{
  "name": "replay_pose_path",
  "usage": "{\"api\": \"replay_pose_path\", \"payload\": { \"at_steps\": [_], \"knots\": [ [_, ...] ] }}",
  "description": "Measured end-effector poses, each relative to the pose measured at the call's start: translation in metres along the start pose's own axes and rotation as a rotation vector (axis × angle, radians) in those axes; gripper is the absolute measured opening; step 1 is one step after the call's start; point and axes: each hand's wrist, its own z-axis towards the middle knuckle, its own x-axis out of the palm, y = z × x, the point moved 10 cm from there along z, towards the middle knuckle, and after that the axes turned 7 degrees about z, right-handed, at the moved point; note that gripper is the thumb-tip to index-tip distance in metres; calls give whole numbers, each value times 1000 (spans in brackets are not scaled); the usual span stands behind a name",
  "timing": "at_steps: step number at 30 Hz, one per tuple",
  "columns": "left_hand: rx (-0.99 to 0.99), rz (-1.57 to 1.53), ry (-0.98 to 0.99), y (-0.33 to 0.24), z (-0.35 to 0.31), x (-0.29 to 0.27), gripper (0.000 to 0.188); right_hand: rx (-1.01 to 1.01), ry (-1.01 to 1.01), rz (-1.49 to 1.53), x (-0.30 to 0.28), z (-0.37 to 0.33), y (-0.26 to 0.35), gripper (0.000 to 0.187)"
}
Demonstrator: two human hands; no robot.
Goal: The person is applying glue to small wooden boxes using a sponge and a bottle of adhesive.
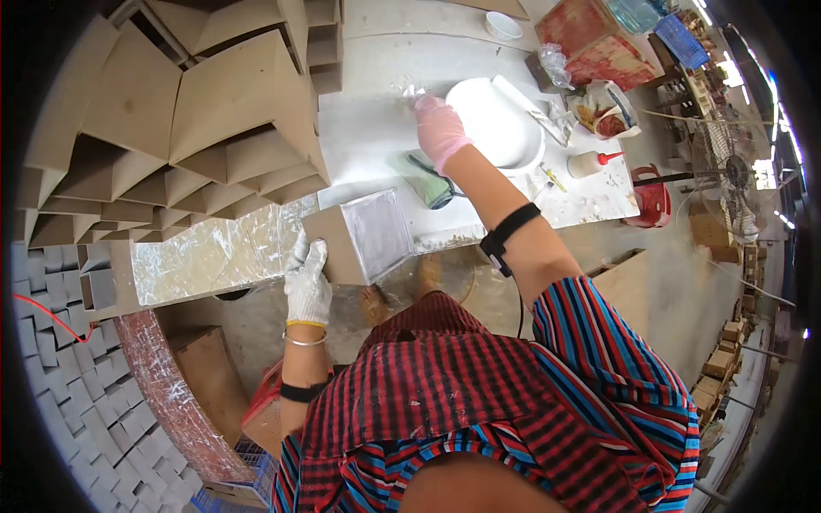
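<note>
My left hand (307, 282), in a white knitted glove, grips the near left edge of a cardboard box (335, 246) at the front edge of the white table. One side of this box has a streaky whitish-grey face turned to the right. My right hand (440, 131), in a pink glove, reaches across the table with its fingers drawn together. Something small and whitish shows at its fingertips, too indistinct to name. Just right of that hand sits a round white tub (496, 124). Below it lies a folded green cloth (429, 181) with a dark edge.
Cardboard boxes (227, 107) are stacked high on the left. A squeeze bottle (587, 164) with a red tip, a plastic bag (605, 109) and a small white bowl (503, 26) stand on the table. A fan (731, 171) and a red stool (652, 198) are at the right.
</note>
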Motion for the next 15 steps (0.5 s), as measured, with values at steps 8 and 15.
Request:
{"api": "replay_pose_path", "payload": {
  "at_steps": [8, 15],
  "knots": [
    [253, 496, 14, -64, -35, 35, 44, -40, 45, 47, 52, -70, 15, 57],
    [567, 1167, 65, -75, -54, 87, 48, -65, 0, 369, 67, -73, -18, 54]
  ]
}}
